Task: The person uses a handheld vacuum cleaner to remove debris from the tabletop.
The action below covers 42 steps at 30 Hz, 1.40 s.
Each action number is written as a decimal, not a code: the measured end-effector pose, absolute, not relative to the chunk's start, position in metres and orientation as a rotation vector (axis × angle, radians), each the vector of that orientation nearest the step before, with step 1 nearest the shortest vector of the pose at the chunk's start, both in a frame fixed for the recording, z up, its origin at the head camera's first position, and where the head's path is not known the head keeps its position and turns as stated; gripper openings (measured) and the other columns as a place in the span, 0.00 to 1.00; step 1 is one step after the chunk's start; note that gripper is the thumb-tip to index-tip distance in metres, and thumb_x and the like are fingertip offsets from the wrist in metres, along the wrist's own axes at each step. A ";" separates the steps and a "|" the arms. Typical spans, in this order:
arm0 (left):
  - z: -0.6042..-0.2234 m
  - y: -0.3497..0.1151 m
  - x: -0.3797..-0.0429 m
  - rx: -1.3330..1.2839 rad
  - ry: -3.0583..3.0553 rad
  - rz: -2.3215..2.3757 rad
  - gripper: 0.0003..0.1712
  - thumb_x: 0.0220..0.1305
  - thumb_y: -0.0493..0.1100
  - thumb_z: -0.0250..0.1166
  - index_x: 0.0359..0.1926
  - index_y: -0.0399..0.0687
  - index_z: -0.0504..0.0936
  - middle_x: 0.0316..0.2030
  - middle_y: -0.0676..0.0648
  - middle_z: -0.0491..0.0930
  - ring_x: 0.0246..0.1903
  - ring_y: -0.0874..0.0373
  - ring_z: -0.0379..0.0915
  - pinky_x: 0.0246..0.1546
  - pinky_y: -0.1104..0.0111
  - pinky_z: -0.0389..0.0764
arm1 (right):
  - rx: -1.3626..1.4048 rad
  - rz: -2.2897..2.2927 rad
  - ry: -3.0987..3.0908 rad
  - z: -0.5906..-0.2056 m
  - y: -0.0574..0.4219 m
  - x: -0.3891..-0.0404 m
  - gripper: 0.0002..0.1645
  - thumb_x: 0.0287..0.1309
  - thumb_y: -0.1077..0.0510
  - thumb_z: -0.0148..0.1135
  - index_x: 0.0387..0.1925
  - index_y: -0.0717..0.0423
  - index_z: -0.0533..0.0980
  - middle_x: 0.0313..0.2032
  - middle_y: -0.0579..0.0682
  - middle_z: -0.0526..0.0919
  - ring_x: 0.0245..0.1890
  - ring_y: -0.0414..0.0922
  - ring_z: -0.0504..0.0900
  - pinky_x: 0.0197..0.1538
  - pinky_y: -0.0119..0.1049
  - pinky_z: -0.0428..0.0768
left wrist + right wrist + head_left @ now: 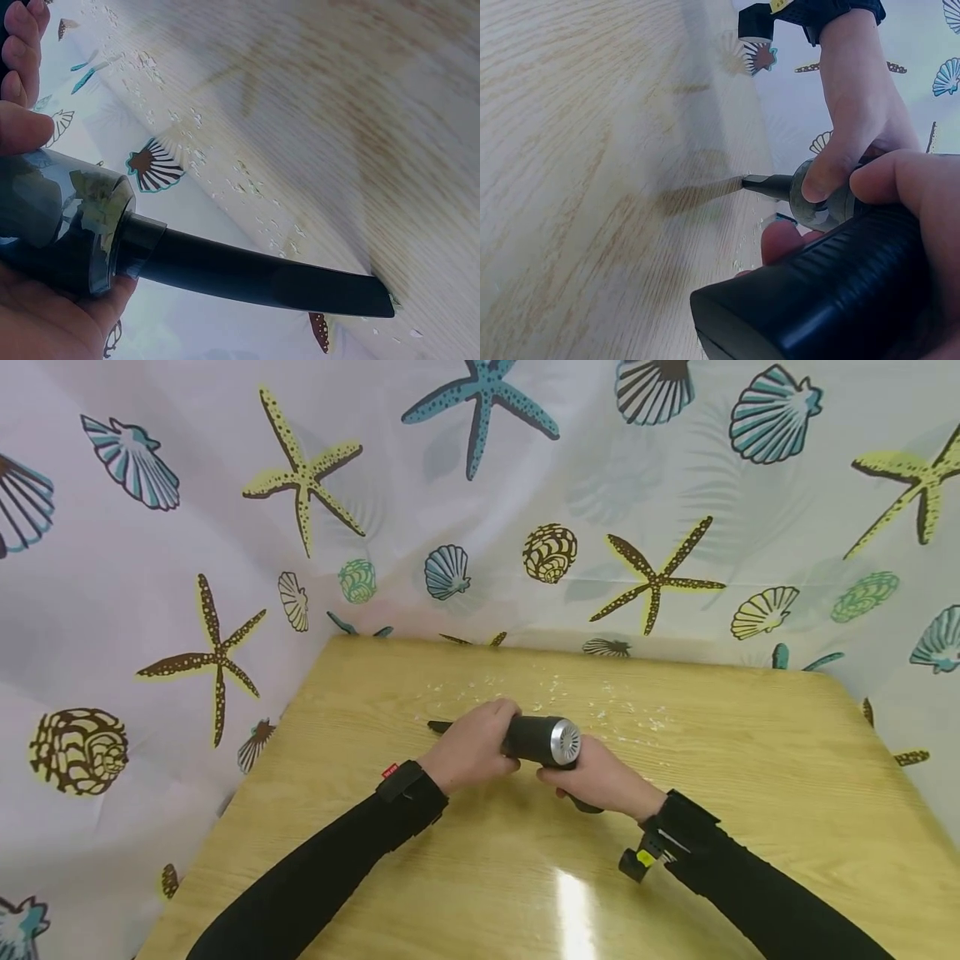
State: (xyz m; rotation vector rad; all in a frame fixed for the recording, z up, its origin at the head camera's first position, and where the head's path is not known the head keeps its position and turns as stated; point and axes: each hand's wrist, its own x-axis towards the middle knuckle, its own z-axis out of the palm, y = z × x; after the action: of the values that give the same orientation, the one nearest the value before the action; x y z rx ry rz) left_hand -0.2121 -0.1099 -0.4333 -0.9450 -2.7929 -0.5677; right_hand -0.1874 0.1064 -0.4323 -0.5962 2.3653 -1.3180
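A black handheld vacuum cleaner [534, 739] with a silver vented end is held in both hands, low over the wooden table. My left hand [472, 747] grips its front barrel, which looks clear and smoky in the left wrist view. My right hand [600, 777] wraps the ribbed handle [810, 300]. A narrow black crevice nozzle [270, 277] points to the left, its slanted tip right at the tabletop beside a few small flakes. Most of the nozzle is hidden behind the left hand in the head view.
White flakes [592, 706] lie scattered over the back middle of the wooden table [750, 760]. A white cloth [510, 510] printed with shells and starfish hangs behind and at both sides. Black wrist straps with a camera [634, 864] sit on the arms.
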 end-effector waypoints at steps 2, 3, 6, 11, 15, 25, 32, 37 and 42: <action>-0.434 -0.108 -0.211 -0.940 -2.790 -0.577 0.31 0.42 0.44 0.73 0.48 0.43 0.70 0.42 0.49 0.73 0.40 0.61 0.67 0.44 0.63 0.76 | -0.594 -1.318 2.368 -0.433 0.108 -0.187 0.35 0.55 0.57 0.65 0.63 0.59 0.65 0.28 0.61 0.79 0.26 0.58 0.79 0.28 0.40 0.75; -0.434 -0.107 -0.211 -0.938 -2.788 -0.580 0.31 0.42 0.44 0.73 0.48 0.43 0.70 0.42 0.49 0.73 0.40 0.61 0.67 0.44 0.63 0.76 | -0.596 -1.316 2.372 -0.433 0.109 -0.187 0.35 0.55 0.57 0.65 0.63 0.59 0.65 0.28 0.61 0.79 0.25 0.58 0.79 0.28 0.40 0.75; -0.435 -0.105 -0.210 -0.928 -2.789 -0.598 0.31 0.42 0.43 0.73 0.48 0.43 0.70 0.42 0.50 0.74 0.40 0.62 0.67 0.44 0.64 0.76 | -0.602 -1.315 2.380 -0.432 0.111 -0.187 0.33 0.55 0.57 0.65 0.62 0.59 0.66 0.28 0.60 0.80 0.25 0.58 0.80 0.27 0.40 0.75; -0.435 -0.104 -0.210 -0.902 -2.806 -0.609 0.31 0.42 0.43 0.73 0.48 0.44 0.70 0.40 0.50 0.74 0.39 0.62 0.67 0.42 0.63 0.77 | -0.612 -1.320 2.374 -0.432 0.112 -0.187 0.31 0.54 0.57 0.65 0.59 0.59 0.68 0.29 0.55 0.81 0.25 0.56 0.81 0.27 0.40 0.77; -0.436 -0.102 -0.209 -0.888 -2.803 -0.625 0.31 0.41 0.42 0.73 0.47 0.43 0.70 0.40 0.49 0.74 0.39 0.61 0.68 0.43 0.62 0.77 | -0.600 -1.327 2.373 -0.433 0.113 -0.187 0.32 0.53 0.57 0.65 0.59 0.61 0.68 0.30 0.55 0.82 0.25 0.56 0.81 0.27 0.40 0.78; -0.438 -0.099 -0.209 -0.869 -2.787 -0.641 0.31 0.41 0.41 0.72 0.48 0.44 0.71 0.41 0.49 0.75 0.39 0.62 0.69 0.41 0.63 0.77 | -0.568 -1.322 2.383 -0.433 0.115 -0.188 0.31 0.52 0.55 0.65 0.57 0.62 0.70 0.31 0.58 0.83 0.25 0.56 0.81 0.25 0.38 0.78; -0.437 -0.103 -0.210 -0.855 -2.782 -0.662 0.31 0.41 0.41 0.72 0.49 0.44 0.71 0.41 0.48 0.76 0.39 0.61 0.69 0.41 0.63 0.77 | -0.573 -1.330 2.370 -0.429 0.112 -0.190 0.30 0.52 0.57 0.65 0.58 0.61 0.70 0.32 0.54 0.83 0.25 0.57 0.81 0.24 0.36 0.77; -0.436 -0.103 -0.213 -0.843 -2.778 -0.659 0.32 0.40 0.41 0.73 0.49 0.44 0.71 0.41 0.48 0.76 0.39 0.61 0.69 0.41 0.63 0.77 | -0.565 -1.309 2.392 -0.429 0.111 -0.194 0.32 0.52 0.56 0.66 0.58 0.61 0.69 0.31 0.53 0.83 0.25 0.56 0.81 0.24 0.37 0.77; -0.438 -0.103 -0.212 -0.833 -2.788 -0.627 0.32 0.39 0.41 0.74 0.49 0.43 0.71 0.41 0.47 0.76 0.39 0.60 0.70 0.42 0.63 0.78 | -0.544 -1.318 2.390 -0.434 0.109 -0.192 0.31 0.52 0.56 0.66 0.57 0.61 0.70 0.32 0.54 0.82 0.25 0.55 0.81 0.23 0.37 0.78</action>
State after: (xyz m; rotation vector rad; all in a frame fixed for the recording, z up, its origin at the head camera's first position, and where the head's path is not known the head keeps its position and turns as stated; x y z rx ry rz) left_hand -0.2118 -0.1027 -0.4376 -0.8332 -2.7884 -0.6274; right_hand -0.1919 0.1087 -0.4342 -0.5445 2.3905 -1.3182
